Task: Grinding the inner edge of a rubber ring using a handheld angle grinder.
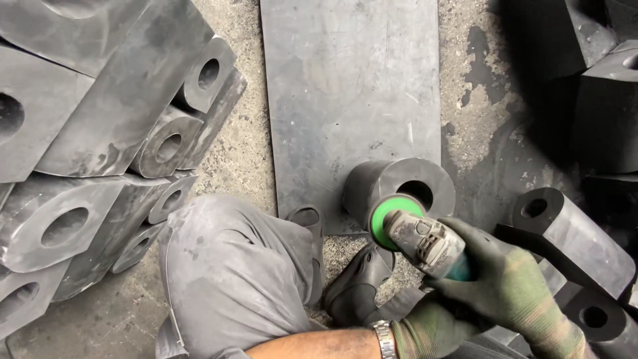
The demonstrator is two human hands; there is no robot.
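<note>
A black rubber cylinder [379, 178] with a round hole lies on its side at the near edge of a dark flat slab [345, 86]. A grey angle grinder [425, 242] with a green disc [381, 219] presses against the cylinder's front rim. My right hand [508, 282], in a green knit glove, grips the grinder's body from above. My left hand [422, 327], also gloved and with a metal watch at the wrist, closes around the grinder's rear beneath the right hand. The tool's rear end is hidden by the gloves.
Several grey-black rubber blocks with holes are stacked at the left [86, 133]. More such blocks lie at the right [571, 233] and upper right [605, 100]. My bent knee in grey trousers [226, 266] and a dark shoe [362, 279] sit just before the cylinder on gritty concrete.
</note>
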